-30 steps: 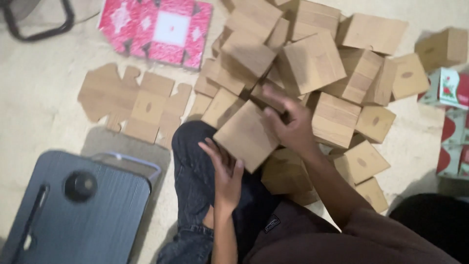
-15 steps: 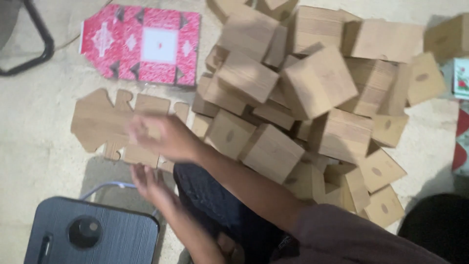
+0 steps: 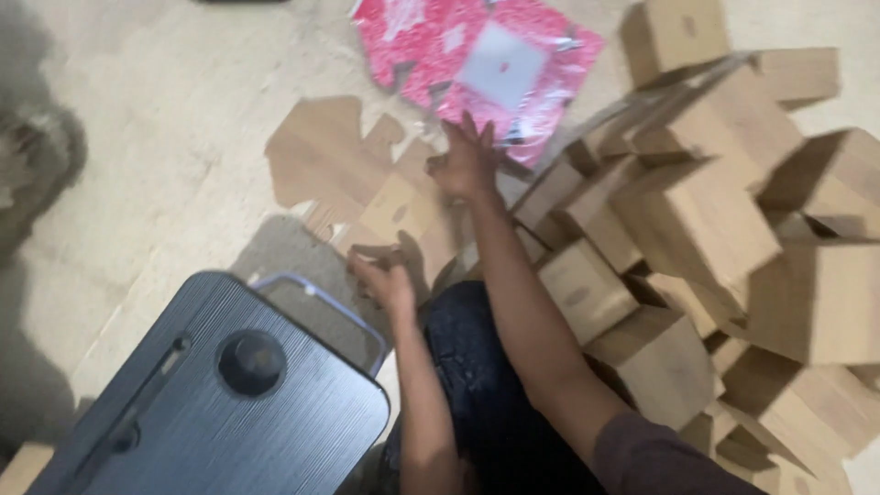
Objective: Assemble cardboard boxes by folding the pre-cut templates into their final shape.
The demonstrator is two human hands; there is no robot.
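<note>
1. So, right hand (image 3: 469,160) is spread open, fingers on the near edge of the pink printed sheet (image 3: 477,60) lying flat on the floor (image 3: 156,119), not gripping it.
2. Left hand (image 3: 385,280) hovers loosely curled, empty, over the flat cardboard blanks (image 3: 353,179).
3. Folded brown boxes (image 3: 697,220) are piled on the right; a dark lap desk (image 3: 229,403) sits bottom left.

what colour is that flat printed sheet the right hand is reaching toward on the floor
Pink-red with white shapes and a pale square in the middle: the flat printed sheet, seen in the head view, beyond the right hand.
</note>
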